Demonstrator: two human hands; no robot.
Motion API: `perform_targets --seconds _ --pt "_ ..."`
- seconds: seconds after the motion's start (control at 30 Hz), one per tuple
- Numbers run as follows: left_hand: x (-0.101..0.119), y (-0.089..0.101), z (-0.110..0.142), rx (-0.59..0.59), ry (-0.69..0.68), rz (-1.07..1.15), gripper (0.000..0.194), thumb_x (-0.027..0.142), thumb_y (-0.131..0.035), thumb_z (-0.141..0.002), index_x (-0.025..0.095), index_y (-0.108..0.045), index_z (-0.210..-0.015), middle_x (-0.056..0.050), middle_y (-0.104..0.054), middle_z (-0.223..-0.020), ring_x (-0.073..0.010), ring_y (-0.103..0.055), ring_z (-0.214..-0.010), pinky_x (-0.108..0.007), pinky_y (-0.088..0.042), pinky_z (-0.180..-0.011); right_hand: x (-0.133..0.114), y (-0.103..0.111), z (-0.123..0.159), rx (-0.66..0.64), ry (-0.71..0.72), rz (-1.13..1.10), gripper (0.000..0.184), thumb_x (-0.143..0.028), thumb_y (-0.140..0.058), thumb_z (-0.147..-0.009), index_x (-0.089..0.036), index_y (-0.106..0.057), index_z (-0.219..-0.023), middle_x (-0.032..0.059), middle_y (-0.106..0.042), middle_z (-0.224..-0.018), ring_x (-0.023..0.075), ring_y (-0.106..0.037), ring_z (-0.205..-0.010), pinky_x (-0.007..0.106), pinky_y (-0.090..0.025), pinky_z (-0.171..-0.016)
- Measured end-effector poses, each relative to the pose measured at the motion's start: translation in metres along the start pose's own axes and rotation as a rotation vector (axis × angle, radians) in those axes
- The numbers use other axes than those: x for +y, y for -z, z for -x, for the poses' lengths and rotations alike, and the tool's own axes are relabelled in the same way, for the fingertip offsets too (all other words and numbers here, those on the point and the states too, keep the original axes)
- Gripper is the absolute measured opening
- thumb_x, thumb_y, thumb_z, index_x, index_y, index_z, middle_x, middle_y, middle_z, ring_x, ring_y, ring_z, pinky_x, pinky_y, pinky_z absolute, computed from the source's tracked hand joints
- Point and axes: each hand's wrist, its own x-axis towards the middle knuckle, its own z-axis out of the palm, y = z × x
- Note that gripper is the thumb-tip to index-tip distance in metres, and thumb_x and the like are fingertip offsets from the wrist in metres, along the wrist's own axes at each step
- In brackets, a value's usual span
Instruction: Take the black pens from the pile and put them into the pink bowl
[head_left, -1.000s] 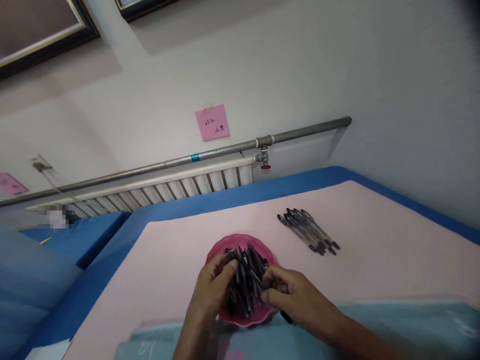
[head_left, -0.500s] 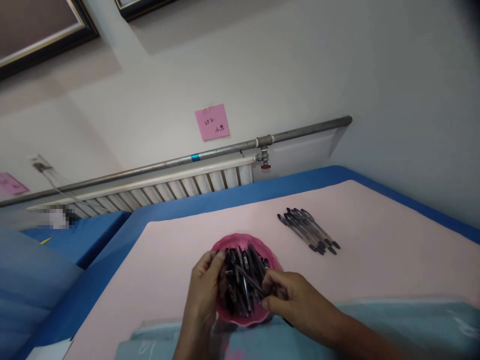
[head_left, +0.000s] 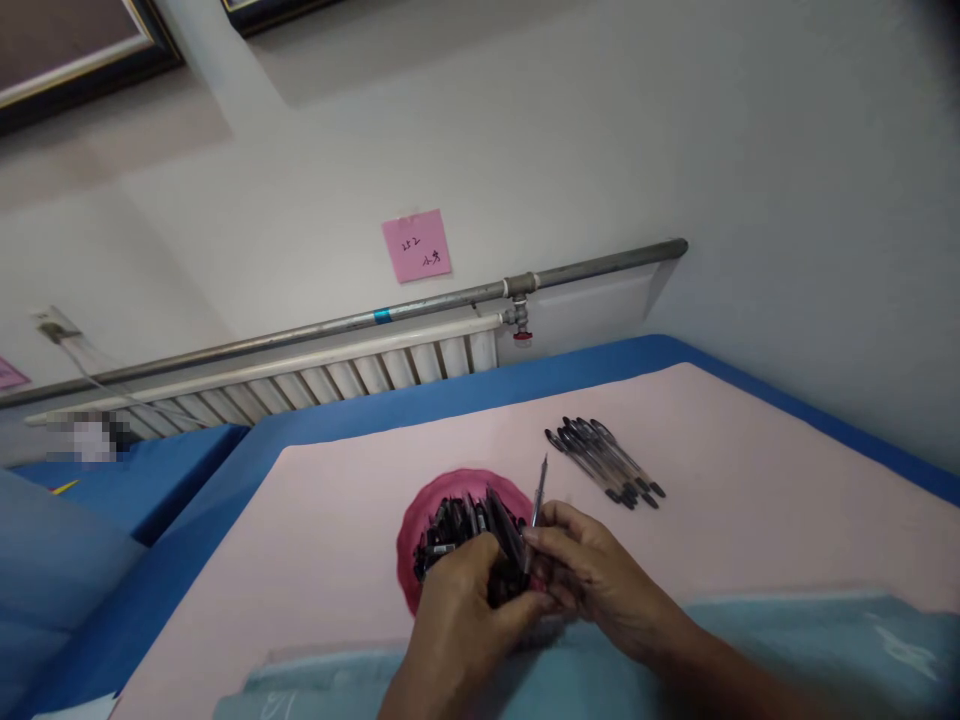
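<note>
My right hand (head_left: 589,570) pinches a clear-barrelled pen (head_left: 538,495), its bare tip pointing up, just over the right side of a pink bowl (head_left: 409,535). Many black pen parts (head_left: 454,525) lie jumbled in the bowl. My left hand (head_left: 472,610) reaches across the front of the bowl, its thumb meeting the right hand's fingers near the pen's lower end. The left fingers are curled; what they grip is hidden. To the right, a bundle of capped pens (head_left: 606,460) lies side by side on the pink table cover (head_left: 337,500).
A pale blue-green cloth (head_left: 795,640) runs along the front edge. Behind the blue table edge (head_left: 465,390) stand a white radiator (head_left: 390,370) and a grey pipe (head_left: 322,330) with a red-handled valve (head_left: 523,335). A pink note (head_left: 417,246) hangs on the wall.
My left hand has moved right across the bowl to meet my right hand. The pen in my right hand now stands tip up instead of slanting over the bowl. The view has shifted slightly.
</note>
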Motion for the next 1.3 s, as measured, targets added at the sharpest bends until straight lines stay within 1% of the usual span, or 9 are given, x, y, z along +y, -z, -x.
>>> perform_targets --seconds 0.17,0.27,0.37,0.53,0.7,0.87,1.07,1.17,1.3 --pt "-0.001 -0.004 0.001 0.02 -0.062 -0.068 0.011 0.024 -0.057 -0.074 0.019 -0.057 -0.063 -0.001 -0.058 -0.062 -0.0131 -0.044 -0.056 -0.025 -0.023 -0.054 0.004 0.003 -0.002 -0.009 0.054 0.035 0.027 -0.036 -0.063 -0.071 -0.02 -0.041 -0.068 -0.0079 -0.047 -0.051 0.0039 -0.035 -0.041 0.018 -0.022 -0.041" --pt "-0.001 0.001 0.001 -0.061 -0.036 -0.023 0.017 0.026 -0.052 -0.078 0.019 -0.056 -0.063 -0.001 -0.057 -0.062 -0.0128 -0.044 -0.056 -0.024 -0.024 -0.053 0.001 0.003 -0.001 -0.027 0.035 0.017 0.025 -0.036 -0.063 -0.071 -0.02 -0.043 -0.07 -0.0085 -0.045 -0.051 0.0037 -0.031 -0.04 0.018 -0.018 -0.041" --pt "0.003 0.004 0.001 -0.115 -0.002 0.025 0.026 0.032 -0.045 -0.082 0.019 -0.054 -0.062 -0.001 -0.054 -0.06 -0.0125 -0.043 -0.056 -0.023 -0.026 -0.053 -0.002 0.004 0.0 -0.037 0.021 -0.045 0.022 -0.035 -0.063 -0.071 -0.019 -0.048 -0.076 -0.0073 -0.046 -0.053 0.0051 -0.037 -0.045 0.017 -0.022 -0.044" --pt "0.004 0.003 0.001 -0.08 0.032 -0.034 0.017 0.032 -0.057 -0.073 0.018 -0.051 -0.065 0.003 -0.049 -0.058 -0.0108 -0.039 -0.055 -0.022 -0.025 -0.05 -0.006 0.003 0.002 0.015 0.008 -0.079 0.025 -0.035 -0.066 -0.068 -0.018 -0.049 -0.075 -0.0071 -0.046 -0.053 0.0047 -0.037 -0.047 0.017 -0.024 -0.046" --pt "0.004 0.005 0.001 -0.214 0.028 0.063 0.034 0.039 -0.037 -0.085 0.017 -0.048 -0.062 0.002 -0.048 -0.059 -0.0107 -0.04 -0.056 -0.022 -0.028 -0.052 -0.006 0.002 0.002 0.027 -0.004 -0.112 0.022 -0.033 -0.065 -0.066 -0.018 -0.052 -0.076 -0.0068 -0.045 -0.051 0.0046 -0.035 -0.045 0.016 -0.021 -0.044" --pt "0.003 0.004 0.0 -0.11 0.064 0.023 0.022 0.035 -0.053 -0.076 0.017 -0.048 -0.066 0.003 -0.047 -0.061 -0.0099 -0.038 -0.057 -0.022 -0.027 -0.052 -0.006 0.0 0.002 0.011 0.015 -0.123 0.022 -0.033 -0.066 -0.064 -0.018 -0.052 -0.074 -0.0068 -0.045 -0.048 0.0045 -0.033 -0.042 0.017 -0.02 -0.043" --pt "-0.004 0.008 0.005 -0.346 0.168 0.38 0.034 0.046 -0.043 -0.082 0.018 -0.046 -0.063 0.004 -0.042 -0.053 -0.0079 -0.033 -0.046 -0.022 -0.023 -0.044 -0.01 0.001 0.002 0.017 0.045 -0.191 0.024 -0.03 -0.067 -0.062 -0.018 -0.05 -0.075 -0.0087 -0.041 -0.049 0.0039 -0.032 -0.042 0.017 -0.017 -0.041" --pt "-0.009 0.017 0.003 -0.256 0.177 0.396 0.034 0.045 -0.045 -0.081 0.017 -0.047 -0.061 0.004 -0.042 -0.055 -0.0081 -0.035 -0.05 -0.021 -0.024 -0.047 -0.013 0.003 0.002 0.067 0.062 -0.157 0.023 -0.031 -0.065 -0.064 -0.019 -0.048 -0.074 -0.0086 -0.042 -0.05 0.0042 -0.034 -0.043 0.017 -0.017 -0.041" --pt "-0.023 0.031 -0.004 -0.066 0.216 0.165 0.024 0.036 -0.05 -0.078 0.017 -0.054 -0.064 0.002 -0.049 -0.059 -0.0114 -0.044 -0.056 -0.023 -0.031 -0.052 -0.01 0.004 0.002 0.027 0.037 -0.012 0.012 -0.027 -0.055 -0.07 -0.02 -0.045 -0.07 -0.0098 -0.037 -0.046 0.0037 -0.029 -0.039 0.017 -0.015 -0.04"
